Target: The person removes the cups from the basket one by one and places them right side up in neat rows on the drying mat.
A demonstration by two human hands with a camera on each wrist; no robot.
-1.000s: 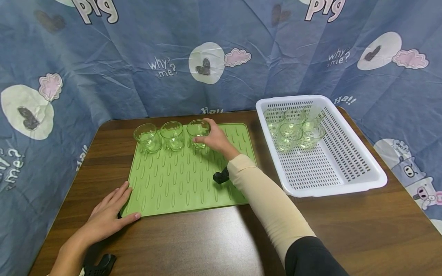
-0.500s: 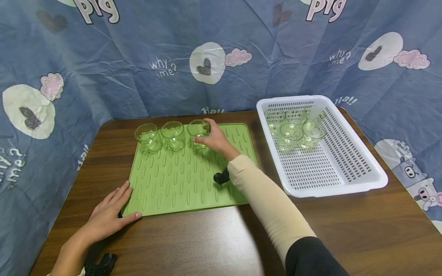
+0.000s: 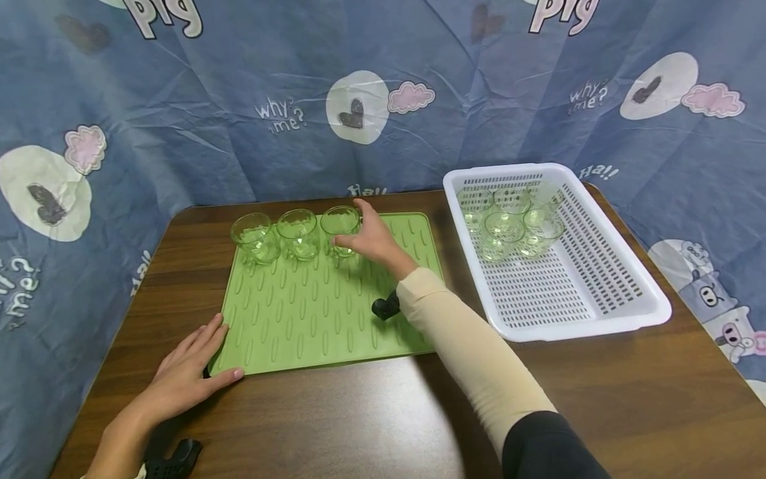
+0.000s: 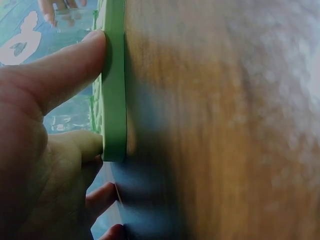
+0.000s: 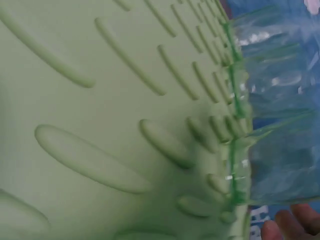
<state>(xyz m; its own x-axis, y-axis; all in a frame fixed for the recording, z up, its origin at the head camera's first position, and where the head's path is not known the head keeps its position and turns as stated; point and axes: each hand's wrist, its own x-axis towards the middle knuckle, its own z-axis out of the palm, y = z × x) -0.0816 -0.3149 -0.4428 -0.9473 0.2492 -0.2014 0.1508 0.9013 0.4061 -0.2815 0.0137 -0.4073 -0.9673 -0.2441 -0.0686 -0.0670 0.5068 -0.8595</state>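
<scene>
Three clear greenish glasses stand upright in a row along the far edge of a green ribbed mat: a left glass, a middle glass and a right glass. My right hand is at the right glass, thumb and fingers spread around its near right side. In the right wrist view, its fingertips show beside that glass, seemingly just apart from it. My left hand lies with straight fingers at the mat's near left corner; the left wrist view shows its thumb touching the mat's edge.
A white perforated basket stands to the right of the mat on the brown wooden table. Several similar glasses are grouped in its far left part. A blue patterned cloth hangs behind the table.
My right hand's fingers have spread and loosened from the right glass, which sits slightly further left, nearer the middle one. My left hand has stayed in place.
</scene>
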